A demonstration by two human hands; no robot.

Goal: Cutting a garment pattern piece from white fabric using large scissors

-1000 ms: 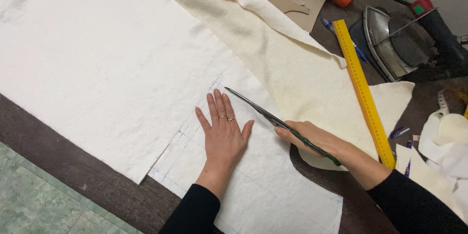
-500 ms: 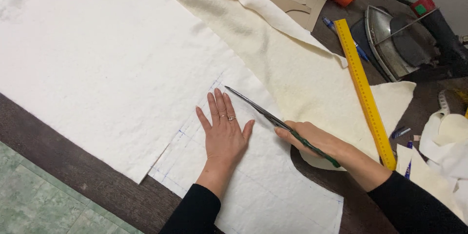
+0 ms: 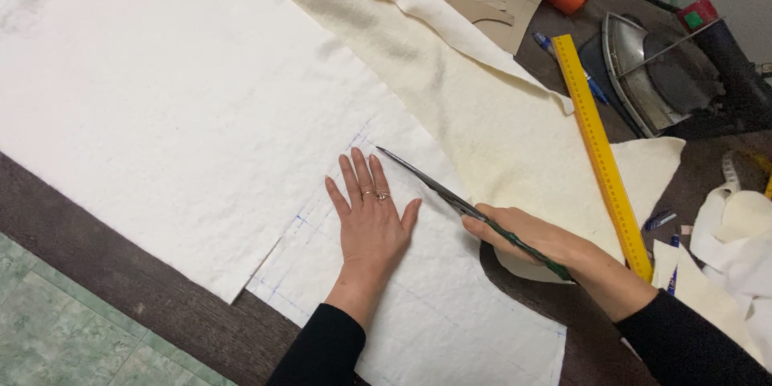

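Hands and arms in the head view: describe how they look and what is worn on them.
Both arms wear long black sleeves, the left sleeve and right sleeve, ending at the wrists. The left hand is bare apart from rings on two fingers. The right hand is bare, with no rings visible.

White cloth [image 3: 201, 129] lies flat on desk [image 3: 104, 273], marked with blue dashes. Scissors [image 3: 450, 193]: long blades, closed, tip on cloth.

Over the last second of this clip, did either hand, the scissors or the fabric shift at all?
Nothing visibly changed. The left hand lies flat on the white fabric beside the blue marked lines, as before; the right hand holds the scissors at the same spot, blades pointing away along the cut. The yellow ruler and iron are unmoved.
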